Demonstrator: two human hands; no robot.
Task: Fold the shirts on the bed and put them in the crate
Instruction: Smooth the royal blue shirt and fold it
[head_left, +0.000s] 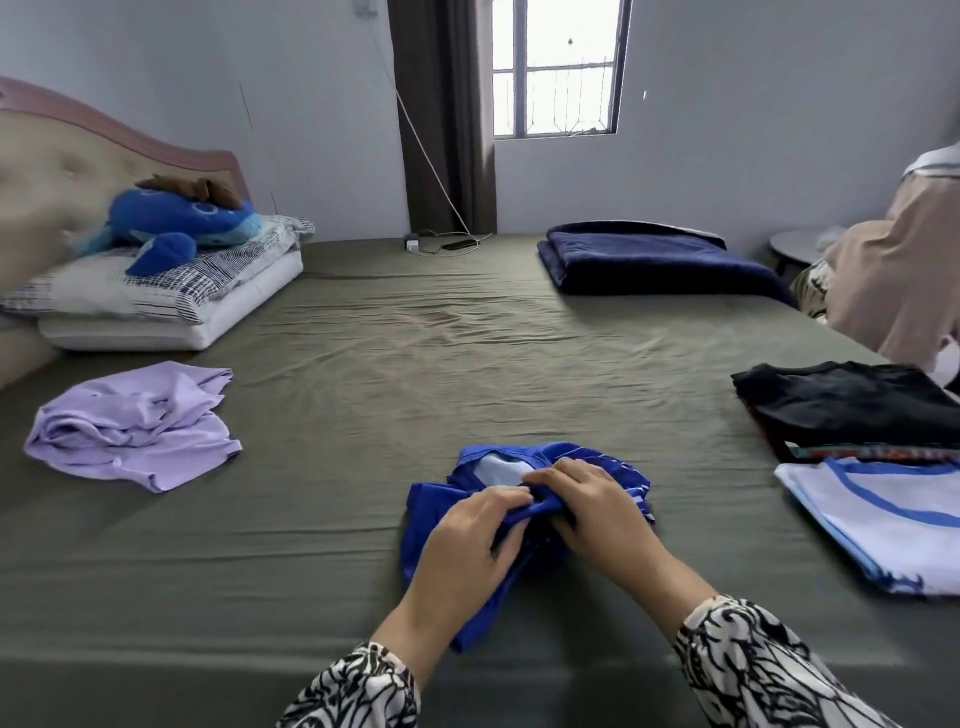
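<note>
A bright blue shirt (431, 512) lies bunched on the olive bed sheet (415, 364) near the front edge. My left hand (470, 540) grips a fold of its cloth, fingers curled over it. My right hand (592, 506) pinches the same bunched edge right beside the left. A crumpled lilac shirt (135, 426) lies at the left. At the right edge lie a dark folded garment (847, 410) and a white shirt with blue trim (883, 525). No crate is in view.
Pillows with a blue plush toy (182, 223) sit at the headboard on the left. A folded navy blanket (654, 265) lies at the far right. A charger and cable (441, 244) rest at the far edge. A person in beige (904, 270) stands at the right.
</note>
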